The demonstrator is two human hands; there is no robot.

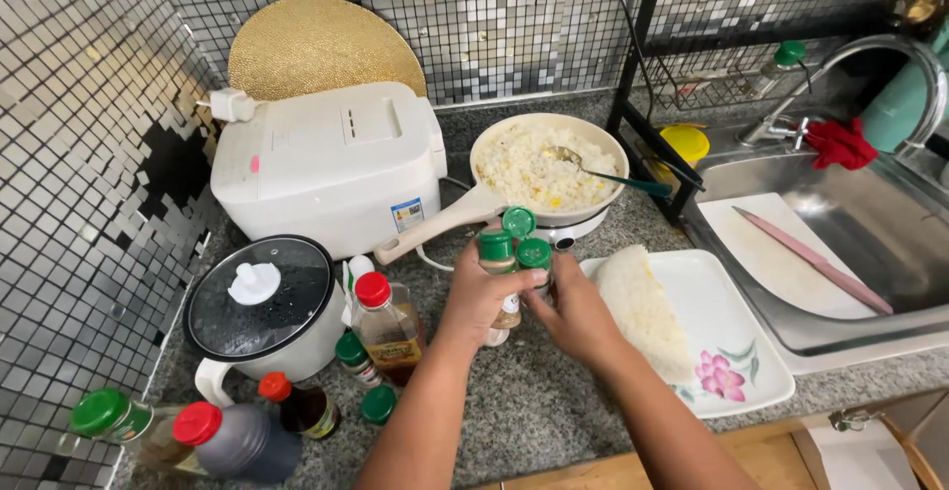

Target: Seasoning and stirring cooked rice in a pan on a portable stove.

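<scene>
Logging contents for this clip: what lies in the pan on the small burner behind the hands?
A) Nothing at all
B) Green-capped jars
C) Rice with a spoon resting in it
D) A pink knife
C: the pan holds pale rice with a spoon lying in it; the pink knife is on the board in the sink, and the green-capped jars are in the hands.

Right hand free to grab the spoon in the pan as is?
Probably not: the right hand and left hand are both wrapped around green-capped spice jars. The path up to the spoon in the pan looks unobstructed.
</scene>
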